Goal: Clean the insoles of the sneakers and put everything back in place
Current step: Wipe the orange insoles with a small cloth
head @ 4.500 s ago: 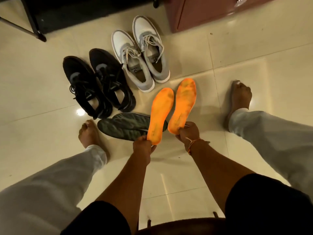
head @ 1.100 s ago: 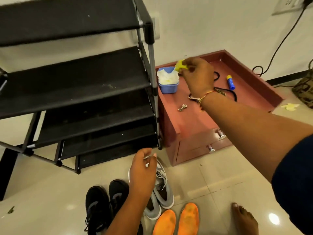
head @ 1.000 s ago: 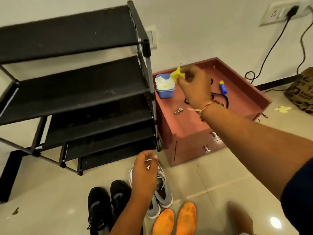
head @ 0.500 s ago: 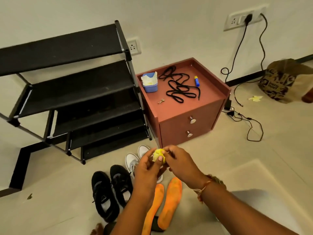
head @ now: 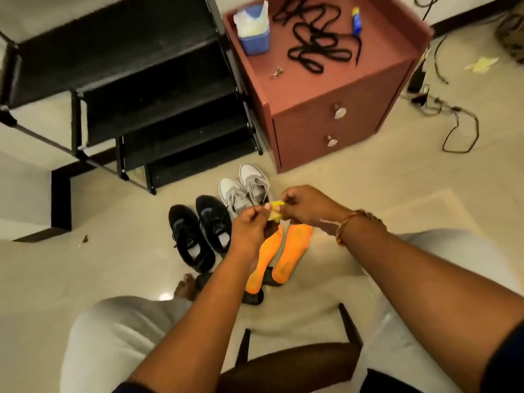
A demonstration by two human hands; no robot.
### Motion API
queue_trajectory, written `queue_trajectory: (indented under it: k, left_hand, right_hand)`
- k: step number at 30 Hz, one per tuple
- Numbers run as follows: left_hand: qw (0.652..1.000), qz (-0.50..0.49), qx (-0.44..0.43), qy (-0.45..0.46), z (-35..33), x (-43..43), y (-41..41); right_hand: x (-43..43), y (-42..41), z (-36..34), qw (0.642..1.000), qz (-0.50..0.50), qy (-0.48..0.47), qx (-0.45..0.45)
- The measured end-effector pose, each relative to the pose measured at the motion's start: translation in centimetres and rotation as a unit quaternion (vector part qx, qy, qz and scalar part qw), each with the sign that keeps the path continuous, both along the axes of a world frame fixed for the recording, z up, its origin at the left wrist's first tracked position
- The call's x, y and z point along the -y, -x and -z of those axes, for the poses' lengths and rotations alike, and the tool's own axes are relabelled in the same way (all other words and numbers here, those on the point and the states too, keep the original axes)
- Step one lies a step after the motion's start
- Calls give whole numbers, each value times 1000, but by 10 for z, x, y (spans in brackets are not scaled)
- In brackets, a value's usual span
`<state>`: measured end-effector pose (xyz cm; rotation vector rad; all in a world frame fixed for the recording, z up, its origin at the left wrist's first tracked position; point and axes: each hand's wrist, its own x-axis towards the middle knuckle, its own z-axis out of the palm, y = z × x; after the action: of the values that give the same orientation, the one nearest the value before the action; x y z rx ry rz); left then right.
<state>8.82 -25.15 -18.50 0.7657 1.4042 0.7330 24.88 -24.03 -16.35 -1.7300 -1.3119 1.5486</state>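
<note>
The left hand [head: 249, 225] and the right hand [head: 304, 205] each pinch one edge of a small crumpled yellow wipe [head: 275, 211]. They look like they are pulling it open, maybe so it is flat for rubbing. Just under the hands, two orange foam insoles [head: 292, 251] lie side by side, partly on top of two dark insoles [head: 252, 297]. They are near and easy to reach. The grey-white sneakers [head: 243, 191] and black sneakers [head: 198, 234] wait just beyond on the shiny pale tiled floor [head: 368, 194]. Far left is a black shoe rack [head: 141, 80]. Far right is a small red-brown table with drawers [head: 312, 89], with a blue tub of wipes [head: 255, 41] and loose black laces [head: 314, 38] on it.
</note>
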Motion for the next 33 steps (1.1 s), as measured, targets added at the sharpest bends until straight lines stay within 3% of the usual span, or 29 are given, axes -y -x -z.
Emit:
queue_trajectory:
  k: [4, 8, 12, 15, 17, 22, 26, 30, 33]
  left_hand:
    - [999, -22, -33, 36, 40, -10, 8]
    - [981, 47, -163, 95, 107, -14, 31]
    - [913, 215, -316, 143, 179, -11, 59]
    - [853, 335, -363, 167, 224, -3, 78]
    - [820, 386, -377, 191, 254, 3, 89]
    - [802, 416, -352, 244, 315, 17, 108]
    - [746, 493, -376, 242, 325, 25, 110]
    - [746, 486, -382, 248, 337, 32, 116]
    - [735, 488, -403, 244, 336, 34, 117]
  right_hand:
    - [-9, 0, 22, 997, 4, 12, 74]
    - [-12, -1, 39, 991, -16, 34, 130]
    - [-12, 4, 55, 983, -53, 44, 171]
    - [-10, 8, 64, 988, -48, 61, 135]
    - [-11, 11, 70, 988, -54, 75, 125]
    - [-8, 21, 75, 979, -98, 88, 157]
    - [-4, 24, 78, 974, -103, 110, 168]
    - [-2, 25, 78, 979, -59, 127, 148]
    - [-3, 29, 75, 983, 2, 164, 78]
